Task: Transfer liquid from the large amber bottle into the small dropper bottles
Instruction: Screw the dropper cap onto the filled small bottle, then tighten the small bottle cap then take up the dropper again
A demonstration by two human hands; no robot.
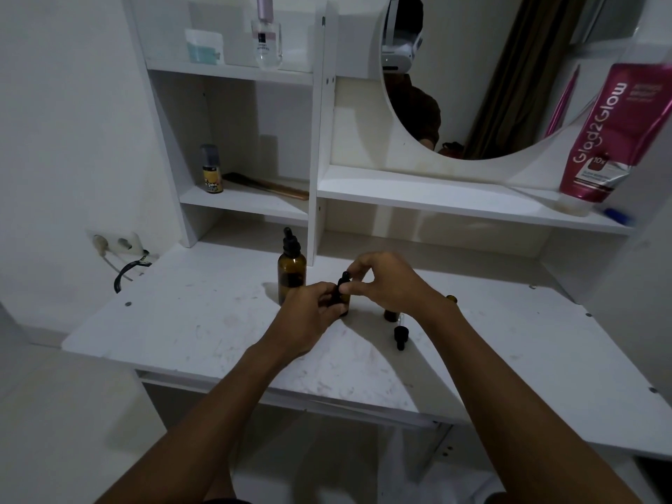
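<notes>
Centre frame, the left grip (pixel 312 307) wraps the body of a small bottle (pixel 344 298) upright on the worktop (pixel 182 321), and the right grip (pixel 389 281) pinches its black cap (pixel 344 276) from above. It looks like a cap twist, so keep the base planted, turn only the top and lift the pipette straight. The big bottle (pixel 291 274) stands capped just left of the hands; a loose dropper (pixel 400 334) lies lower right by an open vial (pixel 391 315).
</notes>
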